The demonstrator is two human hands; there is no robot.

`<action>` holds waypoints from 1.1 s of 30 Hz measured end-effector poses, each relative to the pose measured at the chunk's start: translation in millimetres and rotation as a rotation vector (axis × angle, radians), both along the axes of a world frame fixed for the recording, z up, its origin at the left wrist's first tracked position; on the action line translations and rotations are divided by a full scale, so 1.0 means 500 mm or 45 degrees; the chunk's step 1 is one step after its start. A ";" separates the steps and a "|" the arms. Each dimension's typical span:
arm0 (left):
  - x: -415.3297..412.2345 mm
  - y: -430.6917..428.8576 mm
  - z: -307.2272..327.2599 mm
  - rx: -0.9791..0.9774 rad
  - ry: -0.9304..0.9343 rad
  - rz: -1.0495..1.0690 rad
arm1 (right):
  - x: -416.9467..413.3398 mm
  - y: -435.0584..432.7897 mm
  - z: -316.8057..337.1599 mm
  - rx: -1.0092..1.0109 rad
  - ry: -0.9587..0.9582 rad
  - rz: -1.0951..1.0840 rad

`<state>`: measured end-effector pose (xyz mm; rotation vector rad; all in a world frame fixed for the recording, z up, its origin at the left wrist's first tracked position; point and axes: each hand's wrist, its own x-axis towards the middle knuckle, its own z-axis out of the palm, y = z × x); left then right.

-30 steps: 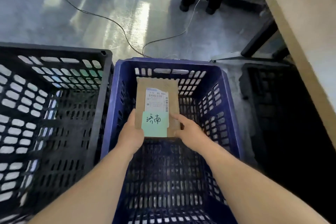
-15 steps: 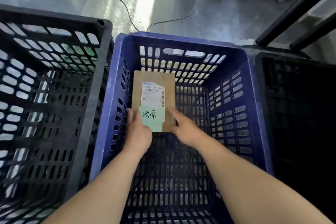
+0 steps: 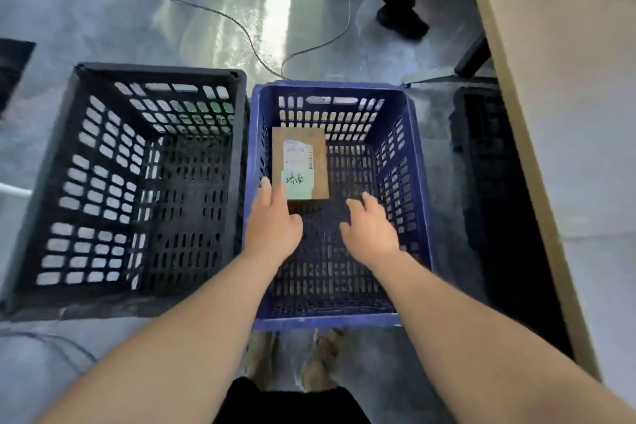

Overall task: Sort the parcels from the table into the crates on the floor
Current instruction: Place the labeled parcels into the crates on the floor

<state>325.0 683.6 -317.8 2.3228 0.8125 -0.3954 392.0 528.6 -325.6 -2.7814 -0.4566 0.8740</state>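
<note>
Down in the blue crate [image 3: 329, 323], a brown cardboard parcel [image 3: 318, 179] lies flat on the slotted bottom, toward the far left corner, close to the left wall and just short of the far one. A white shipping label [image 3: 298, 157] is stuck on its top face, and a pale green note [image 3: 298, 185] with handwritten characters overlaps the label's near edge (the writing is too blurred to read).

The left hand [image 3: 273, 222] reaches into the crate with fingers straight, holding nothing. Its fingertips lie at the parcel's near left corner, and I cannot tell whether they touch the cardboard. The right hand [image 3: 370, 232] hovers over the crate's bottom, fingers loosely spread and empty, apart from the parcel.

Just beside the blue crate's left wall stands a black crate [image 3: 62, 182]. To the right, a dark crate [image 3: 461, 134] sits in shadow partly beneath the table [image 3: 568, 148], whose pale top runs along that side.

Beyond the crates, cables [image 3: 225, 14] trail across the glossy grey floor [image 3: 103, 10], and another person's dark legs and shoes [image 3: 401, 19] stand at the top. The wearer's own feet [image 3: 321, 360] show, blurred, just before the blue crate's near wall.
</note>
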 end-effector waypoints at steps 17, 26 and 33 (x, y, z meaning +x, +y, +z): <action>-0.269 -0.106 0.254 0.472 -0.339 -0.808 | -0.402 -0.116 0.321 -0.098 -0.563 -0.332; -0.354 -0.340 0.337 0.433 -0.571 -1.297 | -0.617 -0.334 0.427 -0.354 -0.677 -0.720; -0.458 -0.542 0.412 0.459 -0.757 -1.603 | -0.772 -0.507 0.516 -0.498 -0.792 -0.949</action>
